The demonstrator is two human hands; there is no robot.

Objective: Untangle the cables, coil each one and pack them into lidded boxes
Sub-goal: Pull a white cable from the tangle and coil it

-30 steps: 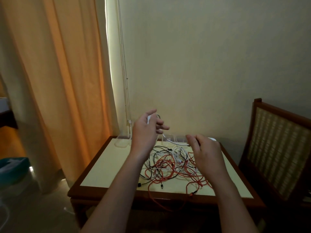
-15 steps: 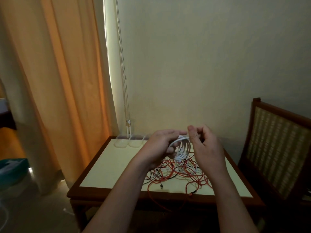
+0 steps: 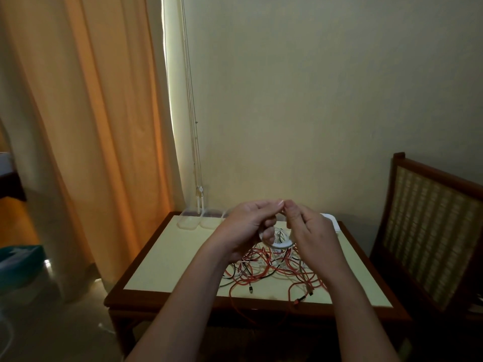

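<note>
Head view: pinching a white cable coil [image 3: 279, 243] w/ both hands, raised over the table [image 3: 167, 259] ctr. Curling round the coil's left side w/ the left hand [image 3: 244, 227], thumb laid on top. Gripping its right side w/ the right hand [image 3: 312, 232], fingers bent, thumb tips nearly meeting above. Hanging btwn the palms, just over the tangle of red, black & white cables [image 3: 264, 273]; can't tell whether free of it or trailing into it. Sprawling from mid-table to the near edge, w/ one red cable [image 3: 231, 296] drooping over the front rim. Along the far edge: clear boxes [image 3: 187, 222] left of the hands, one partly hidden behind the left hand; a white lid or box [image 3: 331, 221] peeking past the right hand. On the right, wooden chair [image 3: 431, 226] w/ cane back; on the left, orange curtain [image 3: 86, 126] & blind cords [image 3: 192, 121] by the wall.
</note>
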